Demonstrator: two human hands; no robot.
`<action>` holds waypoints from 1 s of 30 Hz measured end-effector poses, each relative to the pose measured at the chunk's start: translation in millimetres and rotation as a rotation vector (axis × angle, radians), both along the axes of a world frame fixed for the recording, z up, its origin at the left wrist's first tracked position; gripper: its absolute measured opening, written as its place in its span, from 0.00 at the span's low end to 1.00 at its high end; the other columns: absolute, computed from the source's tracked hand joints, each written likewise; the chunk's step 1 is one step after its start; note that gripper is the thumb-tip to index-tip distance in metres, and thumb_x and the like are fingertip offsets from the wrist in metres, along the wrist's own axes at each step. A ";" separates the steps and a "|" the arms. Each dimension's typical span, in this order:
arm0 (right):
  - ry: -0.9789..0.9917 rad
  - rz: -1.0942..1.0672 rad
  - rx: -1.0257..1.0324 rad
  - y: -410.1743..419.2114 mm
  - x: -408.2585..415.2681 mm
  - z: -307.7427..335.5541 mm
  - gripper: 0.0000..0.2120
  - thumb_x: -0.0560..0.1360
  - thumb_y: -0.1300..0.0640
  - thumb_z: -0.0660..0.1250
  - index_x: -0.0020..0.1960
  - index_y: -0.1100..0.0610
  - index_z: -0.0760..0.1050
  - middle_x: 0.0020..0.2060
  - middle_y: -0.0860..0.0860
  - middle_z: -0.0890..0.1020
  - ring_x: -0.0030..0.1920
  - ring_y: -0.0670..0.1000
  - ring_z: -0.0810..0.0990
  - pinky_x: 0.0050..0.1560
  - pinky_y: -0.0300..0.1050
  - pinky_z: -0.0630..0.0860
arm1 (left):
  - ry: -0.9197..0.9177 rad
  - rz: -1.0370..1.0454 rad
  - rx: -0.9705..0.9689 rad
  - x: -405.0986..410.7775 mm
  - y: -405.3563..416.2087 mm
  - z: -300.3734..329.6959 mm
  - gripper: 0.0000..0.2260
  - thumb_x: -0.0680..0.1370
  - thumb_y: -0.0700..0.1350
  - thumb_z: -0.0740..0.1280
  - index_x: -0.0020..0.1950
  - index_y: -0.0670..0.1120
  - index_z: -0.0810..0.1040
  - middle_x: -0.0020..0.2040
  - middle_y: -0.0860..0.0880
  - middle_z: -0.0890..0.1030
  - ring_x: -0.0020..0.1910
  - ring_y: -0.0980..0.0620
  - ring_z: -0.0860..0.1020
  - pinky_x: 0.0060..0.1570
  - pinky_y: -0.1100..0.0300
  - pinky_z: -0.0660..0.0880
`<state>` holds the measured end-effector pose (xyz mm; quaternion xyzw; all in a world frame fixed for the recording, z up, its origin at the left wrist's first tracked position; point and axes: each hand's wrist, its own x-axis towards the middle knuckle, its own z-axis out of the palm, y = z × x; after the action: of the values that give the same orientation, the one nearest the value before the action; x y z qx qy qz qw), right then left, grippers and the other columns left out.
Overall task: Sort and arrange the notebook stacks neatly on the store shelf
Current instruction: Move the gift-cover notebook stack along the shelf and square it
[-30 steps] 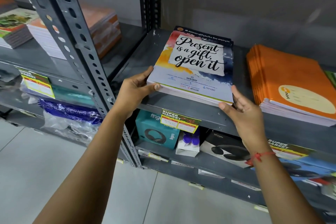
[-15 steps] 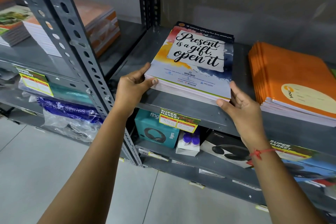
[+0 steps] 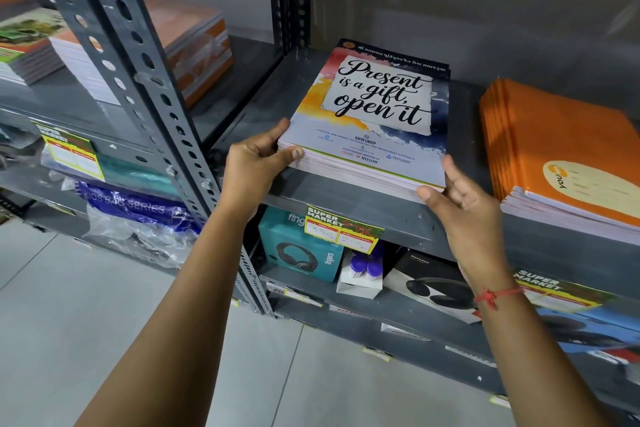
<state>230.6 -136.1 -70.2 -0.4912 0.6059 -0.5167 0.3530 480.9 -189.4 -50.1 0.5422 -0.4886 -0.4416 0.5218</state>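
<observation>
A stack of notebooks (image 3: 377, 114) with a colourful cover reading "Present is a gift, open it" lies flat on the grey metal shelf (image 3: 349, 204). My left hand (image 3: 254, 163) grips the stack's near left corner, thumb against the front edge and fingers along the left side. My right hand (image 3: 457, 198) touches the near right corner with the thumb under the front edge and the fingers spread along the right side. A stack of orange notebooks (image 3: 561, 149) lies to the right on the same shelf, apart from the first stack.
A perforated grey upright (image 3: 145, 87) stands left of my left arm. Beyond it lie more notebook stacks (image 3: 187, 42). Below the shelf sit a teal headphone box (image 3: 298, 250), a small white box (image 3: 360, 274) and a black headphone box (image 3: 433, 284). Price tags (image 3: 343, 229) hang on the shelf edge.
The colourful stack has slid a little deeper onto the shelf. My left thumb now presses the front edge, and both hands stay at its near corners.
</observation>
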 end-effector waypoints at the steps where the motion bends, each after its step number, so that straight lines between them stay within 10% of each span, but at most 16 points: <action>1: 0.012 -0.008 -0.002 0.8 0.5 0.3 0.30 0.72 0.59 0.69 0.72 0.53 0.64 0.49 0.27 0.72 0.45 0.19 0.73 0.57 0.26 0.70 | 0.003 0.000 -0.001 0.0 -0.1 -0.1 0.24 0.72 0.34 0.69 0.67 0.41 0.71 0.56 0.51 0.79 0.38 0.73 0.79 0.46 0.78 0.75; 15: 0.104 -0.077 0.038 1.4 3.8 7.2 0.29 0.72 0.56 0.69 0.71 0.51 0.66 0.46 0.25 0.73 0.37 0.26 0.78 0.57 0.52 0.79 | 0.022 -0.013 0.026 0.5 -1.4 2.4 0.22 0.73 0.33 0.68 0.67 0.39 0.71 0.55 0.50 0.79 0.36 0.72 0.79 0.39 0.78 0.75; 19: 0.143 -0.118 0.016 4.5 9.8 12.6 0.28 0.71 0.56 0.70 0.69 0.52 0.68 0.52 0.32 0.73 0.56 0.42 0.80 0.60 0.56 0.77 | 0.016 -0.002 0.025 1.0 -3.1 1.9 0.22 0.73 0.33 0.68 0.66 0.39 0.72 0.53 0.52 0.79 0.35 0.72 0.79 0.39 0.78 0.75; 24: 0.209 -0.175 -0.023 8.5 15.6 15.0 0.25 0.71 0.56 0.70 0.67 0.55 0.71 0.60 0.54 0.80 0.46 0.48 0.80 0.57 0.52 0.79 | 0.016 0.012 0.010 1.4 -5.5 2.4 0.22 0.72 0.32 0.68 0.66 0.38 0.72 0.52 0.53 0.78 0.35 0.72 0.79 0.38 0.79 0.73; 30: 0.196 -0.192 -0.019 8.7 16.4 16.5 0.24 0.71 0.56 0.70 0.66 0.56 0.72 0.58 0.55 0.82 0.43 0.47 0.79 0.55 0.48 0.79 | 0.010 0.023 0.007 0.5 -4.5 1.0 0.20 0.73 0.33 0.68 0.66 0.38 0.72 0.54 0.52 0.78 0.36 0.71 0.79 0.40 0.79 0.74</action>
<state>247.0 -127.4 -53.8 -0.4824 0.6770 -0.5031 0.2363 481.5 -193.9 -49.0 0.5473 -0.4782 -0.4398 0.5276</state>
